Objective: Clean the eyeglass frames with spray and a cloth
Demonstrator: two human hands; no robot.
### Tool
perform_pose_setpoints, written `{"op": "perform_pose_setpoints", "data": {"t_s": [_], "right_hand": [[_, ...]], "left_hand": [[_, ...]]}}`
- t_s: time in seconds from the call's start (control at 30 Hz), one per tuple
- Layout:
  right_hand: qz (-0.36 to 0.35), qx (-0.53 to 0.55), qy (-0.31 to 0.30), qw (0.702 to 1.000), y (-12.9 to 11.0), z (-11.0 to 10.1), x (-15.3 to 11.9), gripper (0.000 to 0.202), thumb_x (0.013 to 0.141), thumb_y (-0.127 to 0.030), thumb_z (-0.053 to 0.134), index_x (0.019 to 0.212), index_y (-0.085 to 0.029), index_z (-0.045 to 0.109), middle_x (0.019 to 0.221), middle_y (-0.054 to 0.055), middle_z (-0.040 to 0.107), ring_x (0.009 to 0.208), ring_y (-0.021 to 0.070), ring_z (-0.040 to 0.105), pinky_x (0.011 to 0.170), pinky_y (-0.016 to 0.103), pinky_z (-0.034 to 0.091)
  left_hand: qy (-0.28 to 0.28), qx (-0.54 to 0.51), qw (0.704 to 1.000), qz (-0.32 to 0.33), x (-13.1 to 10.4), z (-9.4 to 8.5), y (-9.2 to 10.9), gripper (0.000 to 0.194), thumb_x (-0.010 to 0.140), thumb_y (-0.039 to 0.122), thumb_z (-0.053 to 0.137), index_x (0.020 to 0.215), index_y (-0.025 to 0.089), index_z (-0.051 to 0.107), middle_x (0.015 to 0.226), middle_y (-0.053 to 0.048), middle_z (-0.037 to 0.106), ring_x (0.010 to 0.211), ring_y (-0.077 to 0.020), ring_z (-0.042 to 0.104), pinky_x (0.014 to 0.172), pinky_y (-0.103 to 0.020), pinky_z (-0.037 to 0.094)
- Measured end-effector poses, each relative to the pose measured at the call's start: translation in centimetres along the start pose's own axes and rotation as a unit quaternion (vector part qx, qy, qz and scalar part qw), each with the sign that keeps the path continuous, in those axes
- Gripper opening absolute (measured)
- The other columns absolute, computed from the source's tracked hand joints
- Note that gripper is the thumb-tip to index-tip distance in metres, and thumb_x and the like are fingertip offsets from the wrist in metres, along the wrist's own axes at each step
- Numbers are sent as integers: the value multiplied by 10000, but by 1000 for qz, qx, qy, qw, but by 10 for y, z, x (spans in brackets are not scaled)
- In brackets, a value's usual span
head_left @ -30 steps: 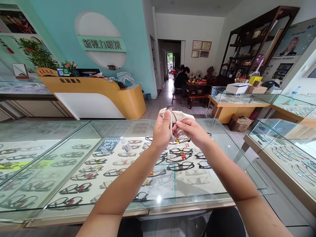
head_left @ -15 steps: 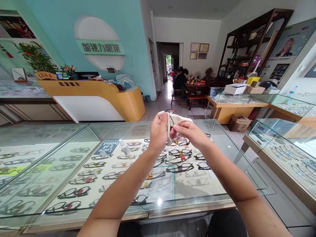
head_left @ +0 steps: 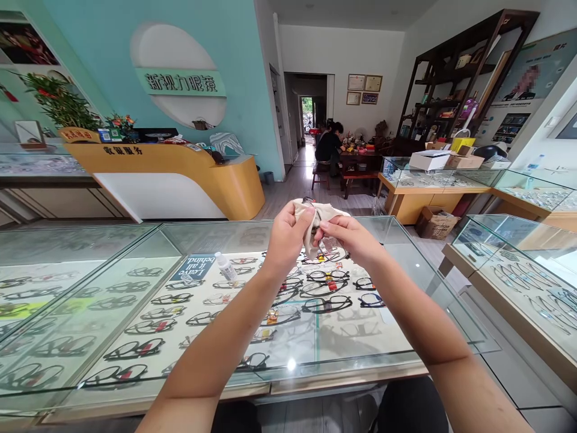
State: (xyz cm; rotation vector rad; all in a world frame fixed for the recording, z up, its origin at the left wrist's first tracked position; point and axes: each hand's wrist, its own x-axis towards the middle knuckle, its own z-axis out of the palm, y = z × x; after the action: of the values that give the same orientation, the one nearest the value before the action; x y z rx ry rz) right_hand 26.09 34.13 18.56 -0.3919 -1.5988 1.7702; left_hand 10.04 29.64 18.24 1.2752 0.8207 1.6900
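Above the glass showcase, both hands work at a cream cleaning cloth (head_left: 330,210) folded around a pair of glasses (head_left: 308,200). Only parts of the glasses' dark frame show, at the cloth's top and just below it. My left hand (head_left: 288,236) is closed on the cloth, its thumb pressed on the front fold. My right hand (head_left: 351,237) pinches cloth and frame between thumb and fingers; the cloth hides most of the lens area. Beneath the hands, inside the showcase (head_left: 297,355), lie rows of eyeglasses (head_left: 327,304). A small clear bottle with a white cap (head_left: 226,268) stands left of my hands.
A blue printed card (head_left: 192,267) lies near the bottle. More glass showcases (head_left: 518,282) stand to the right, with boxes (head_left: 430,160) on one. Behind the counter is a yellow-and-white reception desk (head_left: 180,180). A person (head_left: 329,147) sits at a table far back.
Both hands shift slightly while keeping hold of the cloth and glasses. My left thumb tilts further across the cloth toward my right hand. The camera view moves a little.
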Motion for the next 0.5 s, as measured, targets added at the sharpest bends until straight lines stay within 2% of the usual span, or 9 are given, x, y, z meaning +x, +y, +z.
{"op": "perform_pose_setpoints", "data": {"t_s": [0.1, 0.27, 0.4, 0.5], "right_hand": [[1, 14, 2, 1000, -2, -3, 0, 477, 785, -627, 927, 786, -165, 809, 770, 47, 773, 627, 119, 618, 598, 250, 475], [-9, 1, -8, 1000, -3, -8, 0, 480, 835, -631, 883, 791, -160, 802, 777, 48, 751, 617, 102, 554, 582, 244, 434], [-18, -46, -34, 998, 1, -3, -1, 519, 861, -683, 836, 835, -165, 823, 716, 30, 704, 604, 107, 505, 572, 257, 382], [-28, -70, -37, 996, 1, 2, -3, 525, 868, -688, 821, 817, -165, 807, 770, 42, 739, 599, 102, 466, 578, 269, 367]], "left_hand": [[-38, 17, 999, 4, 0, -2, 5, 445, 899, 473, 879, 1092, 199, 587, 665, 35, 702, 526, -103, 623, 500, -198, 531], [-72, 29, 997, 26, -1, -3, 12, 491, 850, 467, 928, 1061, 201, 573, 700, 19, 726, 566, -108, 657, 566, -212, 569], [-32, 41, 998, 46, -5, 1, 13, 433, 886, 511, 886, 996, 219, 586, 592, 38, 683, 437, -107, 590, 428, -194, 455], [7, 39, 996, 76, -6, 3, 12, 425, 926, 572, 824, 911, 222, 583, 525, 47, 629, 378, -109, 544, 380, -206, 406]]}}
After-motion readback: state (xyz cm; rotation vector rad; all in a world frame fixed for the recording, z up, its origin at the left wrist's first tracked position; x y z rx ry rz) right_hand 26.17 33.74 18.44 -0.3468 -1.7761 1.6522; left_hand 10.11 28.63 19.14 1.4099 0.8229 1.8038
